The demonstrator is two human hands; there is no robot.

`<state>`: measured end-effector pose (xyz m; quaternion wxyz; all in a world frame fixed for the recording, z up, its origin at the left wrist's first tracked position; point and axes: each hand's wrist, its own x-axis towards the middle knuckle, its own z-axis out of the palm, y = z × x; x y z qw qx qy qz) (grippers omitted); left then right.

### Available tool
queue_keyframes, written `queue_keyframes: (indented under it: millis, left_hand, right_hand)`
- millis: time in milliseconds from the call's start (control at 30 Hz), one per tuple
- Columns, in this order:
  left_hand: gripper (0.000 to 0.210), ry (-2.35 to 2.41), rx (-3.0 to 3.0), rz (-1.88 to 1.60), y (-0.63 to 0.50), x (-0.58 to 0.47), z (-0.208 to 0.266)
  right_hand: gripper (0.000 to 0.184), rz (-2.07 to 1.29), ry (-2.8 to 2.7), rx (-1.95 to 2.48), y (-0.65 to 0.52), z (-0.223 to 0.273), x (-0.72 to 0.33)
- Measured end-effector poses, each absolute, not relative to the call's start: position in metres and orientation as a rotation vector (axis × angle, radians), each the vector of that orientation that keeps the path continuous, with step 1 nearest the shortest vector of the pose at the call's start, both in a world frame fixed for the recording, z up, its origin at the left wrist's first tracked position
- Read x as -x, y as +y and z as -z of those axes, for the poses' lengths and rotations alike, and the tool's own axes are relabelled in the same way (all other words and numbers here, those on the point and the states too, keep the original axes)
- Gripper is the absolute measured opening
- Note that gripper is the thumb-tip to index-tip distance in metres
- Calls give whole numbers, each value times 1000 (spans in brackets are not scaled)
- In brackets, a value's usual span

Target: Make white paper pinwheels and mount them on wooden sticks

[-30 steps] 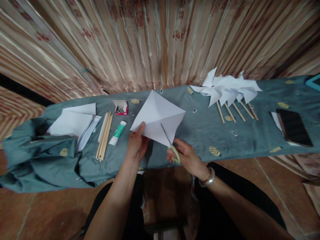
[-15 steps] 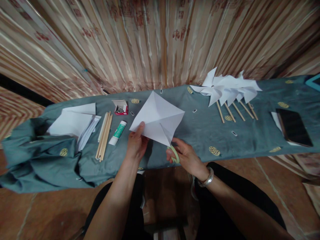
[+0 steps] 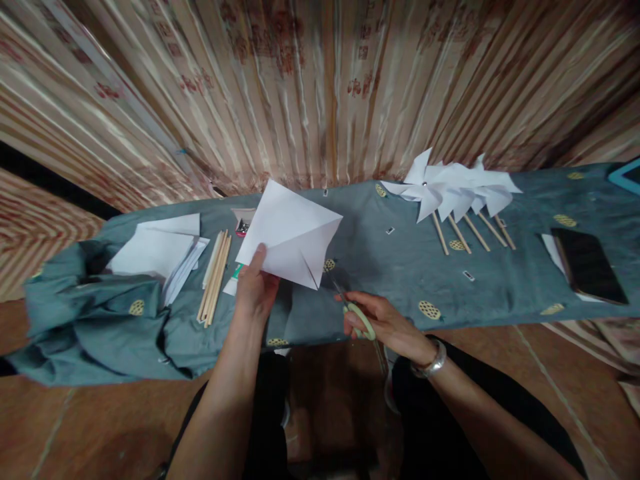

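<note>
A creased white square of paper (image 3: 295, 227) is held up above the table by my left hand (image 3: 256, 288), thumb on top and fingers beneath. One slit runs inward from its near right corner. In my right hand (image 3: 380, 321) is a pair of scissors with pale green handles (image 3: 361, 321); the blades point up and left, apart from the paper. Partly behind the paper and my left hand are a glue stick (image 3: 231, 285) and a small open box of metal pins (image 3: 242, 225).
Several wooden sticks (image 3: 215, 279) and a stack of white paper (image 3: 155, 250) lie at left. Several white paper pinwheels (image 3: 450, 187) on sticks rest at the back right. A dark phone (image 3: 590, 265) lies far right on the teal tablecloth (image 3: 380, 267).
The paper and my left hand have moved left, now covering part of the pin box and glue stick. My right hand has drawn the scissors out of the paper, toward the lower right.
</note>
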<state>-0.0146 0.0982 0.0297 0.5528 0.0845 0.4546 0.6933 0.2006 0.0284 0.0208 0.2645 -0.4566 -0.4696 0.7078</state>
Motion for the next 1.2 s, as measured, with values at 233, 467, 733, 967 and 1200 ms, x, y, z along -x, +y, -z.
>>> queue_keyframes:
  millis: [233,467,733,967,1200]
  left_hand:
    - [18,1053,-293,-1591,96,17,-25]
    - [23,1114,-466,-1333,87,-1,-21]
    - [30,1127,-482,-1205,85,-7,-17]
    - [56,833,-476,-1209,83,-15,-23]
    - [66,791,-584,-1167,75,-38,-13]
  right_hand:
    - [45,-1602,-1191,1327,50,-23,-235]
    - [43,-1359,-1140,1312,74,-28,-249]
    - [41,-1616,-1263,1208,72,-26,-238]
    - [41,-1396,-1104,1249,78,-12,-227]
    - [48,-1137,-986,1327,86,-6,-207]
